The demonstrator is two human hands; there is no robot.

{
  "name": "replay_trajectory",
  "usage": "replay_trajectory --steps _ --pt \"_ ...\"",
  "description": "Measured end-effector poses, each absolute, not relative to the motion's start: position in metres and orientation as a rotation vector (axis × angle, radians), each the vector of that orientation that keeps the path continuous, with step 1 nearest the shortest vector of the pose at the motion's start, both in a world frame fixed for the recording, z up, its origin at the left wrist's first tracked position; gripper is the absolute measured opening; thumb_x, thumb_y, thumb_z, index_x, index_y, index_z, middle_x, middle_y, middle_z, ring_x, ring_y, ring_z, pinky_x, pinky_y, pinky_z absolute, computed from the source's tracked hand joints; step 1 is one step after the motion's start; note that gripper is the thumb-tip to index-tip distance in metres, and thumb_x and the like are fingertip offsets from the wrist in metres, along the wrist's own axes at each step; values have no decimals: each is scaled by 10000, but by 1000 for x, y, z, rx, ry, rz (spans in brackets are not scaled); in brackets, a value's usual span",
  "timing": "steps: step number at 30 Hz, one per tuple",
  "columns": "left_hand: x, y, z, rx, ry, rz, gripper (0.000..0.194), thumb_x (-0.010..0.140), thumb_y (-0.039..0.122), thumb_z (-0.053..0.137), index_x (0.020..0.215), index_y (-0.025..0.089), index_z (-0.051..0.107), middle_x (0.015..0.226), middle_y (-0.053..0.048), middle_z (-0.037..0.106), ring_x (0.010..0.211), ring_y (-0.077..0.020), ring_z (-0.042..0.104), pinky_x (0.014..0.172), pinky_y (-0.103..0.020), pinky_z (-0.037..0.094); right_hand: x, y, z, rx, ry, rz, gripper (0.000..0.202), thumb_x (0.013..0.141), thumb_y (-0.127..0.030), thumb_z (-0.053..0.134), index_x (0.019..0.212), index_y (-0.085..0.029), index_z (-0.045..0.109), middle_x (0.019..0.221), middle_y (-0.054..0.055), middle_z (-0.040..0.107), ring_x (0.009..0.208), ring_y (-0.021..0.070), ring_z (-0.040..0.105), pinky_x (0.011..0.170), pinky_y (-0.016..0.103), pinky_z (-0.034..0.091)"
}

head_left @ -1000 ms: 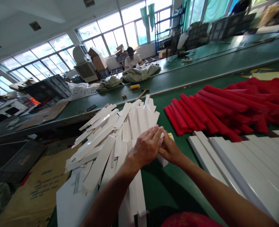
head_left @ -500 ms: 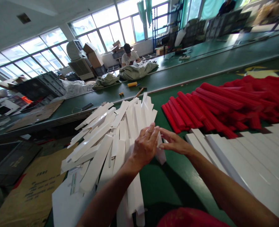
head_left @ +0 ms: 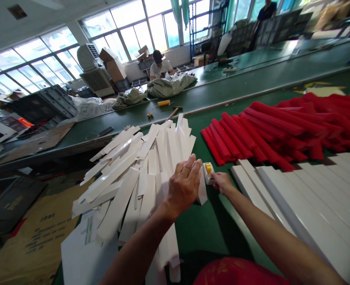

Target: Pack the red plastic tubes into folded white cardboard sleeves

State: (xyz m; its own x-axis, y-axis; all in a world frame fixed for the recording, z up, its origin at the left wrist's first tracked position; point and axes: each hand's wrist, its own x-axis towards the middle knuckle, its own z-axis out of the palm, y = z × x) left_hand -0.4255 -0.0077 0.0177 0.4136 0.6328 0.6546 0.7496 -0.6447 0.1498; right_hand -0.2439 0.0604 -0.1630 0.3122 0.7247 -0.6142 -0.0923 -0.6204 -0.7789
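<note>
White, smooth-sided narrow box (head_left: 203, 194), partly hidden, sits between the hands over the green-topped bench (head_left: 198, 233), beside loose flat white strips (head_left: 130, 190). The left hand (head_left: 184, 183) lies along it, fingers straight and together; with its thumb hidden, I cannot tell whether it grips. The right hand (head_left: 223, 183) pinches a small white tape dispenser (head_left: 208, 174) just beside it. Steady, light pressure probably serves best, keeping the sides undented and the dispenser square.

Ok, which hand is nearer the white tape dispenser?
Right. The right hand touches the white tape dispenser at its right side; the left hand is just left of it, apart.
</note>
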Motion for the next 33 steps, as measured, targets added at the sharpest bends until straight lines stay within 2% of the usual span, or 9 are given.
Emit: replay_trajectory --steps 5,9,14,18,20,23,27,30,33 --pt "-428 -6 19 -2503 -1249 -1051 367 941 155 480 1294 82 547 1343 -187 577 1247 -246 537 1004 -392 500 -241 69 -166 -1736 -422 1459 208 939 -309 571 866 -115 587 659 -50 549 505 48 500 515 192 476" --pt "-433 -2 19 -2493 -1283 -1061 357 950 166 463 1288 91 551 1340 -178 582 1261 -239 529 1015 -395 497 -239 58 -172 -1596 -428 1410 191 921 -241 591 778 -116 568 652 -48 568 561 62 560 566 204 509" --pt "-435 -1 20 -2503 -1309 -1092 350 956 178 451 1283 104 550 1328 -171 593 1249 -235 541 1004 -405 503 -242 41 -185 -1567 -472 1376 225 850 -170 651 672 -122 523 637 -37 600 594 70 602 585 196 524" --pt "-435 -1 21 -2560 -1288 -1139 368 942 181 472 1291 84 537 1345 -188 572 1266 -247 523 1021 -411 488 -241 32 -190 -1592 -574 1411 260 760 -260 718 652 -150 509 544 -38 567 503 95 590 536 226 542" --pt "-435 -2 21 -2593 -1294 -1151 380 941 178 472 1306 88 522 1364 -185 553 1288 -250 502 1034 -415 476 -236 32 -190 -1625 -659 1430 259 740 -294 718 657 -158 514 502 -44 544 430 96 551 440 213 498" --pt "-434 -3 19 -2618 -1341 -1160 387 951 180 454 1333 137 502 1408 -155 510 1331 -252 458 1064 -434 449 -226 36 -189 -1706 -791 1435 221 713 -253 704 627 -154 526 442 -49 513 338 76 471 321 157 353" --pt "-433 -4 14 -2568 -1449 -1280 379 959 194 451 1334 191 510 1400 -139 459 1269 -222 512 1021 -382 495 -223 38 -179 -1795 -883 1433 227 663 -194 690 548 -153 498 358 -59 436 276 60 383 282 145 253" --pt "-431 -3 10 -2525 -1458 -1354 372 956 193 460 1322 198 523 1305 -125 506 1185 -200 561 982 -355 521 -229 32 -150 -1720 -921 1447 242 689 -302 694 608 -156 519 431 -54 473 324 65 414 303 162 305" --pt "-428 -1 9 -2477 -1414 -1376 353 946 198 477 1292 193 547 1249 -118 555 1171 -206 560 985 -365 516 -236 23 -90 -1476 -975 1452 327 715 -467 703 769 -167 582 551 -58 520 397 62 451 373 182 399"
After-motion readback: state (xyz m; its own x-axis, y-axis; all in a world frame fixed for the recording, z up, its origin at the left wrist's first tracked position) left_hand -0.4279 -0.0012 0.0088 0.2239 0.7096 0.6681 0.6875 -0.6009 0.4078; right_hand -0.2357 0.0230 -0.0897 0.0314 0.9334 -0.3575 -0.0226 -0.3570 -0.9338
